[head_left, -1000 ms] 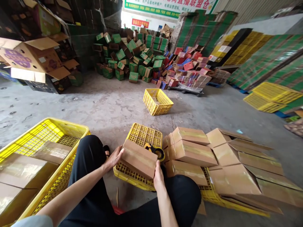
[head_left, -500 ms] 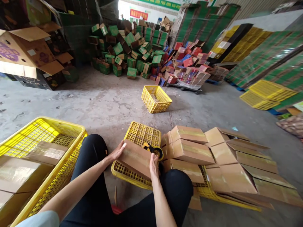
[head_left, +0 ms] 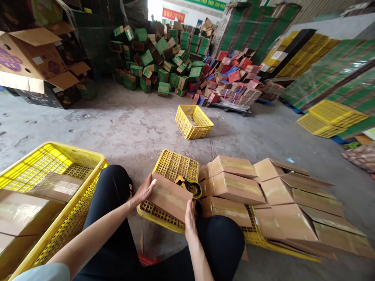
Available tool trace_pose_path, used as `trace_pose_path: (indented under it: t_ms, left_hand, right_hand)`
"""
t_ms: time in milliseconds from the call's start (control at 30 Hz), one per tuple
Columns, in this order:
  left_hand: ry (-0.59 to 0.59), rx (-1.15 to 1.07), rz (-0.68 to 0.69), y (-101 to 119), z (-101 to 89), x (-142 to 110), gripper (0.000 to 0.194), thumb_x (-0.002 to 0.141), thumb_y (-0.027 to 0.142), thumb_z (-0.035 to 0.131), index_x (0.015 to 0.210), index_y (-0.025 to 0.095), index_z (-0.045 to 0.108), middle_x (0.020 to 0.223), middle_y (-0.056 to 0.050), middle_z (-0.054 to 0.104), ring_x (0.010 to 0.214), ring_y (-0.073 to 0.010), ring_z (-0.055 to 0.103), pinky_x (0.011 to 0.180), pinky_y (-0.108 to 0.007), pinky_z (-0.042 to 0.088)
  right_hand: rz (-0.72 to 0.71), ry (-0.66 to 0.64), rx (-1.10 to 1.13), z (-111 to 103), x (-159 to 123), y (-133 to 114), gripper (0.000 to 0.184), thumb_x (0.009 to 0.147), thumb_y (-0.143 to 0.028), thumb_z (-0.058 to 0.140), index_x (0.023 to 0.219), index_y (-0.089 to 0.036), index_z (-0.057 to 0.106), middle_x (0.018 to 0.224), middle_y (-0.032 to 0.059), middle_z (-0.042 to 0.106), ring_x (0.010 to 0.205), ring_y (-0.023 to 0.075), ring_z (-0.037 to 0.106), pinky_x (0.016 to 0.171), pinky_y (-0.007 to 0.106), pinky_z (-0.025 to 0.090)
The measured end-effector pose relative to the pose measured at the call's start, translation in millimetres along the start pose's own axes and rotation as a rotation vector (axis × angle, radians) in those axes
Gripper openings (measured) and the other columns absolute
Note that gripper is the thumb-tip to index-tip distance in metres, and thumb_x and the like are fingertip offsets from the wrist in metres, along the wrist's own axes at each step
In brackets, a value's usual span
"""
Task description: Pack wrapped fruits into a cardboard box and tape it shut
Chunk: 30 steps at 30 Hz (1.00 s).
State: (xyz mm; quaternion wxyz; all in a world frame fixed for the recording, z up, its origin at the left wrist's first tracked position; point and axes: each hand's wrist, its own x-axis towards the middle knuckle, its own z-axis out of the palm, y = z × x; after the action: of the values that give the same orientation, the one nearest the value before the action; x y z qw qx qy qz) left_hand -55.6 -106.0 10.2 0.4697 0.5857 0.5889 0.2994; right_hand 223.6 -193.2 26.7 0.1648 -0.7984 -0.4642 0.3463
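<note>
grey floor [head_left: 140,128] spreads across the middle of the frame, with a heap of green boxes [head_left: 164,66] at upper centre and a heap of red and blue boxes [head_left: 231,76] to its right. a big yellow crate [head_left: 78,208] fills the lower left, taped cartons inside. brown cartons [head_left: 277,191] crowd the lower right, partly over more yellow plastic. between my knees, at lower centre, i have a smaller yellow crate [head_left: 178,166], its gridded face up. the cardboard box [head_left: 170,195] sits tilted above that face, between my hands. my left hand [head_left: 145,190] is partly open, gripping the left end; my right hand [head_left: 190,220], fingers slightly curled, presses the right end. the tape dispenser [head_left: 189,187] lies just behind the box, near its right end.
</note>
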Motion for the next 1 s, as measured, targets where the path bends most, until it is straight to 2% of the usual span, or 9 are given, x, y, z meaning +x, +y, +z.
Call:
trace_pose_path:
  t_ms: [100,267,367,467,567,633,733,833,1000]
  left_hand:
    - [0.000,0.059,-0.019,0,3.6,3,0.091,0.099,0.080,0.029,0.163,0.016,0.025,0.169,-0.020,0.033,0.159,-0.0320,0.027,0.129,-0.046,0.026]
    - [0.038,0.100,0.022,-4,5.9,7,0.090,0.100,0.079,0.025,0.165,0.017,0.022,0.169,-0.020,0.034,0.158,-0.0321,0.030,0.128,-0.047,0.027]
    - [0.098,0.234,0.173,-6,9.6,-2,0.087,0.103,0.075,0.025,0.167,0.016,0.021,0.172,-0.019,0.025,0.161,-0.0328,0.021,0.129,-0.052,0.024]
    - [0.069,0.444,0.442,-5,17.5,-18,0.079,0.105,0.071,0.030,0.167,0.022,0.026,0.173,-0.014,0.025,0.162,-0.0330,0.018,0.130,-0.057,0.020]
    - [-0.067,0.572,0.657,0,27.0,-35,0.077,0.104,0.071,0.034,0.165,0.024,0.032,0.170,-0.014,0.034,0.160,-0.0325,0.026,0.130,-0.059,0.020]
    - [-0.133,0.601,0.711,2,31.7,-41,0.080,0.104,0.071,0.034,0.166,0.022,0.031,0.168,-0.015,0.038,0.158,-0.0323,0.029,0.129,-0.058,0.022]
    - [-0.153,0.617,0.705,4,34.0,-42,0.084,0.103,0.072,0.034,0.168,0.019,0.024,0.167,-0.016,0.037,0.157,-0.0326,0.032,0.128,-0.056,0.027]
    - [-0.147,0.640,0.711,4,32.1,-38,0.086,0.103,0.073,0.034,0.168,0.018,0.022,0.167,-0.016,0.038,0.157,-0.0312,0.033,0.127,-0.052,0.031]
    - [-0.077,0.724,0.723,0,25.0,-42,0.086,0.101,0.076,0.036,0.165,0.019,0.034,0.168,-0.016,0.036,0.157,-0.0328,0.032,0.127,-0.052,0.031]
  right_hand:
    - [0.060,0.038,0.011,1,0,-4,0.086,0.101,-0.068,-0.002,0.169,-0.020,0.021,0.165,0.0086,0.047,0.148,0.0247,0.049,0.114,0.036,0.047]
    - [0.067,0.103,-0.004,4,4,-11,0.085,0.104,-0.064,0.003,0.166,-0.012,0.028,0.165,0.0180,0.043,0.149,0.0307,0.049,0.117,0.041,0.045]
    - [0.013,0.168,-0.037,17,-2,-20,0.091,0.103,-0.068,0.013,0.167,-0.003,0.020,0.172,0.0235,0.025,0.160,0.0352,0.027,0.126,0.050,0.030]
    - [-0.259,0.272,-0.197,36,-12,-29,0.087,0.104,-0.068,0.026,0.166,-0.007,0.026,0.175,0.0187,0.014,0.163,0.0370,0.009,0.129,0.062,0.012]
    - [-0.599,0.298,-0.423,53,-19,-35,0.070,0.108,-0.054,0.027,0.162,-0.011,0.038,0.172,0.0182,0.028,0.161,0.0373,0.020,0.127,0.066,0.015]
    - [-0.694,0.261,-0.509,61,-21,-39,0.060,0.110,-0.042,0.027,0.161,-0.015,0.042,0.169,0.0161,0.034,0.159,0.0353,0.027,0.126,0.064,0.019]
    - [-0.710,0.231,-0.575,68,-21,-46,0.056,0.109,-0.034,0.030,0.160,-0.019,0.044,0.169,0.0144,0.035,0.158,0.0336,0.031,0.127,0.061,0.021]
    - [-0.693,0.218,-0.610,67,-18,-50,0.058,0.109,-0.039,0.032,0.162,-0.017,0.039,0.170,0.0151,0.033,0.158,0.0335,0.031,0.127,0.060,0.022]
    - [-0.672,0.202,-0.634,52,-6,-45,0.060,0.110,-0.044,0.027,0.163,-0.018,0.037,0.170,0.0136,0.035,0.158,0.0312,0.032,0.126,0.058,0.027]
